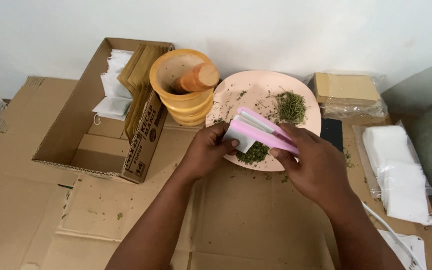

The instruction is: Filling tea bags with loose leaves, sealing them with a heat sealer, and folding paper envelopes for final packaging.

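Holding the small white pouch [239, 134] flat in the pink sealer [266, 131] was the trick, I reckon: edge straight, no crumbs in the seam. Left hand [207, 150] pinched the pouch's near corner, fingers curled. Right hand [316, 165] was wrapped round the sealer, squeezing it, both raised just above the pink plate [256, 82] of dried herbs [291, 106].

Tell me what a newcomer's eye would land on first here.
Probably the pink clamp-like tool at centre, gripped by the right hand while the left hand holds a small white sachet in it. Behind them sits a pink plate strewn with chopped green herbs, and left of it a yellow mortar with a wooden pestle.
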